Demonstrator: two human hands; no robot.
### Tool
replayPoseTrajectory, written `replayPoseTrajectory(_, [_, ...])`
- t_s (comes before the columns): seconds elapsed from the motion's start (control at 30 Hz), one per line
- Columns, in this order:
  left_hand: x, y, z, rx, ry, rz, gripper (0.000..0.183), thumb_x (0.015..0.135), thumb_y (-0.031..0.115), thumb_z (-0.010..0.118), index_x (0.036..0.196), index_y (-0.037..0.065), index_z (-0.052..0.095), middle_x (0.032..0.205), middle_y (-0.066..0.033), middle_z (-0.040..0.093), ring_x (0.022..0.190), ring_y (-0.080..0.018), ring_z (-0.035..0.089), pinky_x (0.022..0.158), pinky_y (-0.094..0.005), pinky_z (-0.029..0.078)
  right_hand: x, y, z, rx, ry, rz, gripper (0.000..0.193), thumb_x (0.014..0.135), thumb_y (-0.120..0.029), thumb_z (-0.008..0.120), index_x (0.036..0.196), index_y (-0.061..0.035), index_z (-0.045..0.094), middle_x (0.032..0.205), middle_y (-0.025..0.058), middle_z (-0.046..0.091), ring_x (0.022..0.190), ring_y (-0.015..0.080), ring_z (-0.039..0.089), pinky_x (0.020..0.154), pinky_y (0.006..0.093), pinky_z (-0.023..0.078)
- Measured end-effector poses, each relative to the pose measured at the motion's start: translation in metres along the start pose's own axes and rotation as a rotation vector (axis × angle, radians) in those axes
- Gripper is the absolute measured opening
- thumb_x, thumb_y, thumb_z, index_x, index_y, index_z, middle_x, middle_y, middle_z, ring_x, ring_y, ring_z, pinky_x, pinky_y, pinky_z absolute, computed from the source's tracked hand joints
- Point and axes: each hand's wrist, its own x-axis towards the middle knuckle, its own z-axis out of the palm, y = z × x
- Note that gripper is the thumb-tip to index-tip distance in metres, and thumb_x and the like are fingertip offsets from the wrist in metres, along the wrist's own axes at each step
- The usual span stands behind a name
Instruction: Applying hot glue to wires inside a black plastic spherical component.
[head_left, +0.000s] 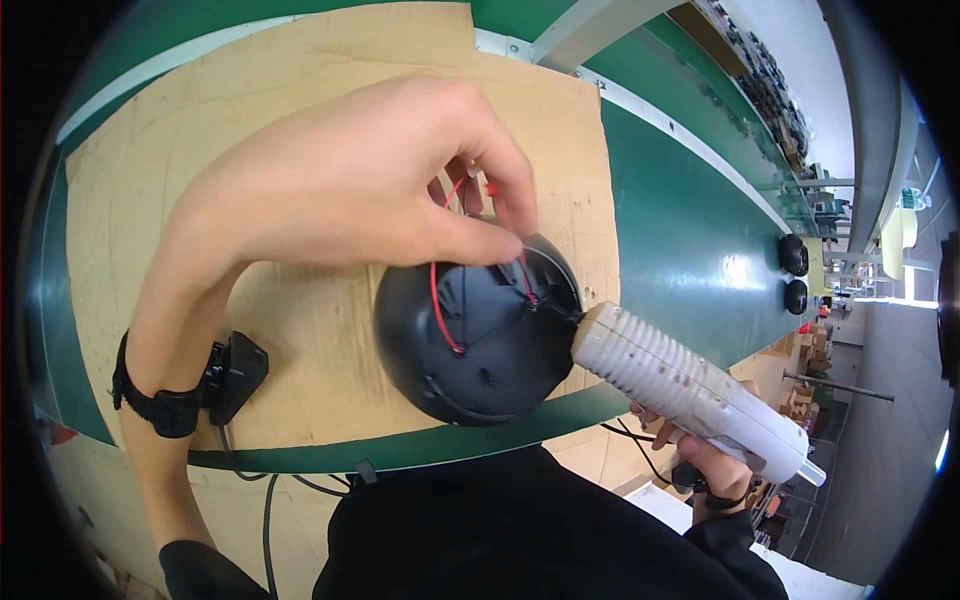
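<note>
A rounded black plastic shell [470, 375] rests on the cardboard, its recessed inner side with slots and posts showing. Thin red wires [438, 310] and dark ones rise from it. My left hand [370, 185] reaches over its top, thumb and fingers closed together on the wires; the exact grip is partly hidden by the fingers. In my right hand [710, 465] is a white hot glue gun [690, 385] with a ribbed front. Its dark nozzle meets the shell's right edge, near a red wire's end, and a pale stick pokes out of its back.
Brown cardboard [310, 390] covers part of the green table [680, 250]. A black device [238, 378] with a cable is strapped at my left wrist. Metal frame posts [600, 30] stand at the far side. Round black pieces [793, 255] sit at the table's far right end.
</note>
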Motion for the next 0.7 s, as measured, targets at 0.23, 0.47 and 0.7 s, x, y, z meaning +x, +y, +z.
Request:
replayPoseTrajectory(0.23, [0.001, -0.002, -0.002, -0.005, 0.001, -0.040, 0.016, 0.080, 0.011, 0.074, 0.094, 0.003, 0.074, 0.090, -0.0047, 0.070, 0.077, -0.0139, 0.062, 0.068, -0.0279, 0.052, -0.006, -0.010, -0.021, -0.271, -0.276, -0.288, 0.057, 0.069, -0.039, 0.083, 0.103, 0.0022, 0.065, 0.103, 0.0206, 0.068, 0.085, 0.0260, 0.069, 0.060, 0.0311, 0.054])
replayPoseTrajectory(0.47, [-0.004, 0.002, -0.001, 0.031, 0.022, -0.022, 0.015, 0.081, 0.012, 0.073, 0.092, 0.003, 0.074, 0.088, -0.0039, 0.070, 0.076, -0.0131, 0.062, 0.069, -0.0275, 0.052, -0.038, -0.034, -0.009, -0.636, -0.129, 0.017, 0.047, 0.059, -0.035, 0.087, 0.093, -0.0072, 0.071, 0.084, 0.0059, 0.070, 0.075, 0.0207, 0.068, 0.070, 0.0325, 0.052])
replayPoseTrajectory(0.7, [-0.011, 0.011, 0.001, 0.042, 0.032, -0.068, 0.015, 0.081, 0.014, 0.072, 0.091, 0.002, 0.074, 0.089, -0.0045, 0.071, 0.077, -0.0136, 0.064, 0.070, -0.0282, 0.053, -0.040, -0.056, 0.006, -0.634, -0.048, 0.226, 0.042, 0.046, -0.025, 0.086, 0.082, -0.0087, 0.070, 0.076, 0.0064, 0.068, 0.075, 0.0246, 0.066, 0.069, 0.0366, 0.051])
